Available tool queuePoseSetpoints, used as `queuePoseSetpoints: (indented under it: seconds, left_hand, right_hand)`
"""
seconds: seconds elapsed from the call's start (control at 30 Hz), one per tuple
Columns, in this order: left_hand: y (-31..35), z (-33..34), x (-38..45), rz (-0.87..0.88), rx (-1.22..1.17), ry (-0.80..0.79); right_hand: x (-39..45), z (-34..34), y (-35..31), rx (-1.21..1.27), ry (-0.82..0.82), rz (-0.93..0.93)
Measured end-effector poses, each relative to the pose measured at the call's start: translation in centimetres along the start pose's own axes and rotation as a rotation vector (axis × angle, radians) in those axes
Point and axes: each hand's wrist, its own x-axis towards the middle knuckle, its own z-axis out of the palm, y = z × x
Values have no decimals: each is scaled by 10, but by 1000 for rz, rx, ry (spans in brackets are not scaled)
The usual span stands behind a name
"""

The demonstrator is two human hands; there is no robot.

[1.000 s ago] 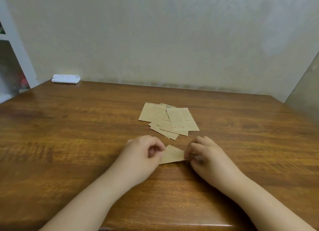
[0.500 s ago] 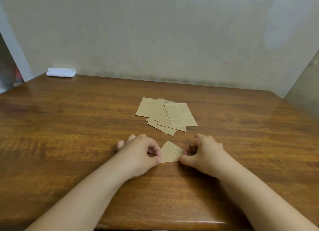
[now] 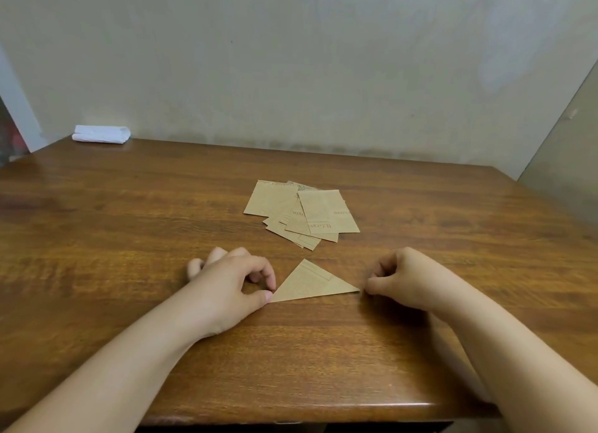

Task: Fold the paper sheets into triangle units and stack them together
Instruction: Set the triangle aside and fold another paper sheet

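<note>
A brown paper triangle (image 3: 307, 283) lies flat on the wooden table (image 3: 129, 238), between my hands. My left hand (image 3: 233, 287) is curled, and its thumb and forefinger tips pinch the triangle's left corner. My right hand (image 3: 407, 277) is curled too, holding nothing, with its thumb tip just right of the triangle's right corner. Behind the triangle, several unfolded brown paper sheets (image 3: 301, 212) with red print lie in a loose, overlapping pile.
A folded white cloth (image 3: 101, 134) lies at the table's far left corner, against the wall. The table's near edge runs just below my forearms. A white shelf edge (image 3: 16, 109) stands at the far left.
My hands have moved apart along the folded paper, from close together to its two outer corners. The piece now shows as a flat triangle. My right hand has let go of it.
</note>
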Motion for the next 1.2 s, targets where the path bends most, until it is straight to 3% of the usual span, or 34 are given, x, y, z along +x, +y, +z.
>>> queuePoseSetpoints:
  seconds: [0.17, 0.27, 0.43, 0.57, 0.77, 0.9, 1.0, 1.07, 1.2]
  left_hand:
    - [-2, 5, -4, 41, 17, 22]
    - [1, 8, -5, 67, 56, 48]
    - [6, 12, 1, 127, 116, 70]
    - [11, 14, 18, 166, 146, 41]
    - [9, 27, 29, 321, 247, 83]
    - [11, 14, 56, 348, 146, 186]
    - [19, 1, 92, 312, 69, 214]
    - [26, 0, 116, 288, 39, 168]
    - [35, 11, 157, 212, 20, 80]
  right_hand:
    - [-3, 17, -8, 78, 185, -153]
    - [-2, 31, -21, -93, 126, -154]
    - [-1, 28, -25, 20, 71, -111]
    - [1, 20, -28, -29, -2, -66]
    - [7, 12, -29, 19, -93, -81]
    - [12, -8, -5, 409, 41, -134]
    - [42, -42, 21, 722, 335, -84]
    - [73, -55, 35, 727, 474, -23]
    - [141, -60, 55, 517, 536, 53]
